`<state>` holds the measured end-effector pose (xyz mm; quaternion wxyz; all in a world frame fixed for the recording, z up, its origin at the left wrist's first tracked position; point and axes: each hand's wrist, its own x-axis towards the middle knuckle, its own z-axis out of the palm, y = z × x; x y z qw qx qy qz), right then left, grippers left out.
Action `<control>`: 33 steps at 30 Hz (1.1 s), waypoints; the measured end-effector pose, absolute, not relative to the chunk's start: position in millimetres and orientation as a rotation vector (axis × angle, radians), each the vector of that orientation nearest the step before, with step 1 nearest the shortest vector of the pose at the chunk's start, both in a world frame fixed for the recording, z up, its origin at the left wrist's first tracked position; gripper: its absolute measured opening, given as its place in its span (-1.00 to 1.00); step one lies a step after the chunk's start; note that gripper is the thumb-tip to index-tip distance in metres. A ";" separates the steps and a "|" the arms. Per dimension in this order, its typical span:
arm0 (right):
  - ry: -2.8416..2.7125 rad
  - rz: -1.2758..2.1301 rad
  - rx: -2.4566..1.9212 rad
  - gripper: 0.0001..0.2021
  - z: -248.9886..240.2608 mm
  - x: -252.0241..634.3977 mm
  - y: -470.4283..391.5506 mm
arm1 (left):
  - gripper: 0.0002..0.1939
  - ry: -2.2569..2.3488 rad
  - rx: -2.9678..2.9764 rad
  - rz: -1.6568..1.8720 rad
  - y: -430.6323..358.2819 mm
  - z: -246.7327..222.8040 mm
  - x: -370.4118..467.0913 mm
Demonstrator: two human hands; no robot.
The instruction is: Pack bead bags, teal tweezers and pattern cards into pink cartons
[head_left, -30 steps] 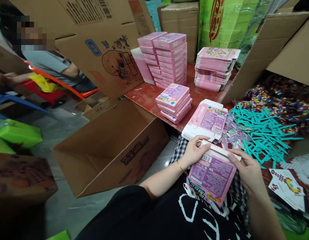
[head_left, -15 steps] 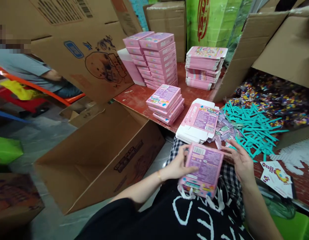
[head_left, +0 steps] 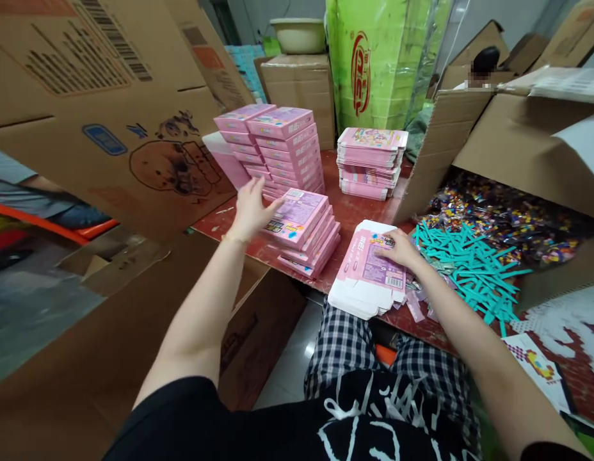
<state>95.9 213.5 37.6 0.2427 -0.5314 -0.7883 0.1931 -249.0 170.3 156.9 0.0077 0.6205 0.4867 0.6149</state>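
Note:
My left hand (head_left: 252,208) is at the left side of the top pink box (head_left: 301,216) on a short pile near the table's front edge, its thumb and fingers apart. On the right, my right hand (head_left: 397,251) rests over the flattened pink cartons (head_left: 369,262), thumb and fingers spread on the top one; whether it grips that carton cannot be made out. A tall double stack of filled pink boxes (head_left: 290,144) rises behind my left hand. Turquoise sticks (head_left: 470,269) lie heaped right of my right hand, with small purple packets (head_left: 415,304) beside the cartons.
Another stack of pink cartons (head_left: 371,163) is at the back of the red table (head_left: 331,173). An open carton holding colourful bags (head_left: 498,205) is at the right, near printed cards (head_left: 537,365). Large cardboard boxes (head_left: 182,160) flank the left. A person's head shows at the upper right.
The pink box held over my lap is now out of my hands, and the short pile looks taller. My left hand has moved up to that pile, my right onto the flat cartons. The view has shifted.

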 end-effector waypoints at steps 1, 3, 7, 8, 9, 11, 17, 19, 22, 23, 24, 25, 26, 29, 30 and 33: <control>-2.246 0.518 -1.547 -0.26 39.2 95.0 224.3 | -0.62 1.502 2.056 1.814 156.3 144.4 -235.3; -2.376 0.513 -1.713 -0.07 41.0 91.6 243.1 | -0.51 1.436 2.371 1.393 123.8 107.9 -199.9; -2.369 0.622 -1.874 -0.26 50.8 87.9 267.7 | -0.15 1.578 2.354 0.682 75.1 22.4 -125.9; -2.357 0.742 -1.824 -0.37 58.3 89.3 267.8 | -0.10 1.654 2.311 0.634 70.1 10.0 -115.1; -2.341 0.877 -1.708 -0.46 68.9 91.6 263.3 | -0.05 1.725 2.282 0.635 67.2 4.7 -108.8; -2.282 1.059 -1.300 -0.55 98.3 96.8 237.4 | 0.04 1.822 2.290 0.762 63.0 16.4 -107.3; -2.049 0.636 -0.431 -0.82 188.3 99.1 75.2 | 0.12 1.530 2.355 1.325 20.2 127.8 -115.8; -1.998 0.429 -0.475 -0.95 195.7 101.9 36.9 | -0.28 1.192 2.286 1.222 3.2 143.1 -108.2; -1.845 0.122 -0.833 -0.75 180.1 117.0 10.1 | -0.72 0.857 1.922 1.002 -15.6 130.2 -91.6; -1.753 0.025 -0.985 -0.63 169.5 124.4 5.5 | -0.69 0.842 1.750 0.974 -20.3 119.4 -86.0; -1.657 -0.051 -1.124 -0.50 156.9 132.1 1.7 | -0.64 0.857 1.576 0.960 -24.1 107.1 -80.5; -1.574 -0.087 -1.234 -0.38 142.7 139.7 -1.8 | -0.60 0.875 1.421 0.940 -26.8 94.3 -75.1; -1.518 -0.068 -1.308 -0.30 127.0 146.5 -5.1 | -0.55 0.882 1.303 0.899 -28.3 81.7 -69.7; -1.415 0.311 -1.339 -0.25 74.5 159.4 -11.9 | -0.48 0.891 1.231 0.803 -23.9 50.8 -52.0; -1.360 0.480 -1.296 -0.26 57.2 161.1 -12.8 | -0.46 0.913 1.275 0.854 -19.6 43.6 -45.7; -1.175 0.894 -1.193 -0.31 15.1 164.2 -13.4 | -0.29 1.004 1.404 1.174 -2.6 29.1 -28.2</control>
